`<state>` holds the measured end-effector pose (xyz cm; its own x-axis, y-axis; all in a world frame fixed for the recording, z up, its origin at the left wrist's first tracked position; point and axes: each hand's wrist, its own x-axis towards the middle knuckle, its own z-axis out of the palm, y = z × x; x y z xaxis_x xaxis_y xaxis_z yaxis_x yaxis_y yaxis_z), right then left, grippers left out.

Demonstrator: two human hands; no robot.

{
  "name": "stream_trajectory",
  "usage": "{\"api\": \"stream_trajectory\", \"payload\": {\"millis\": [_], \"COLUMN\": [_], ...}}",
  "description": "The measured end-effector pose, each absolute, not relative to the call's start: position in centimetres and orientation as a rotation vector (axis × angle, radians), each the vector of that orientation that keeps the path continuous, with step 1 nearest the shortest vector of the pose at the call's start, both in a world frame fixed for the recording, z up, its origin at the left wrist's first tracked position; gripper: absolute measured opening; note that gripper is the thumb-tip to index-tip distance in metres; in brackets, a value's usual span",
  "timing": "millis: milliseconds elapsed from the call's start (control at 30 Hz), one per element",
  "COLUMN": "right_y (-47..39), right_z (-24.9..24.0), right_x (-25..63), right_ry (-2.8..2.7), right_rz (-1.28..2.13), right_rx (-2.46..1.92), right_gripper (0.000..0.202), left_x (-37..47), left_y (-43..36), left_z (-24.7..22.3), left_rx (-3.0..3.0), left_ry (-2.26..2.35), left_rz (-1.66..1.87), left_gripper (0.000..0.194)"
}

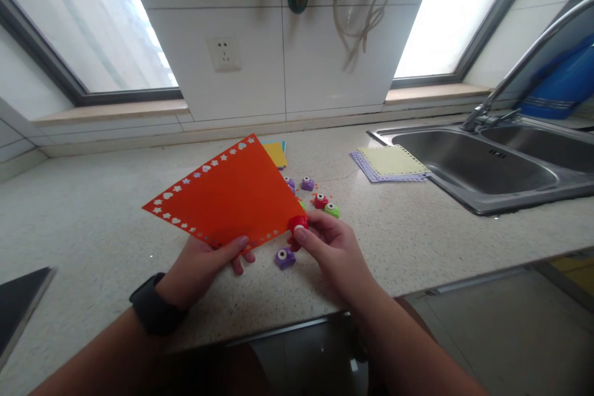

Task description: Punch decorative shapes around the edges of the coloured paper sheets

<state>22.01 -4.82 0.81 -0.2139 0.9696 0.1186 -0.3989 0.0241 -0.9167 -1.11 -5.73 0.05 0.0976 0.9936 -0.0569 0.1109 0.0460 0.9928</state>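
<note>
One pale speckled bench [97,216] fills much of my view. Above it, tilted, is an orange sheet [227,198], with small shaped holes along two edges. The left hand [202,267] I watch pinches its lower edge, thumb on top, some fingertips showing below. The right hand [338,253] has its grip pressed around a red punch [297,223] at the sheet's right corner. Nearby on the bench lies a smaller-looking purple punch [286,258].
</note>
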Motion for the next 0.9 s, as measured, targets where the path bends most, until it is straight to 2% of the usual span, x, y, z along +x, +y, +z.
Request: {"api": "stream_trajectory", "payload": {"millis": [633,900], "right_y": [-4.1,-3.9], "right_z": [-0.2,-0.2], "right_x": [21.6,21.5], "right_ry": [-1.019,-1.018], "right_rz": [1.745,1.738], "right_rx": [-0.715,-0.721], "right_gripper": [0.027,0.025], "left_x": [-0.6,-0.7], "left_y": [-6.3,-6.2], "left_z": [0.8,0.8], "left_rx": [1.268,1.266], "left_ry": [1.207,1.200], "left_rz": [0.998,0.962], "left_gripper": [0.033,0.032]}}
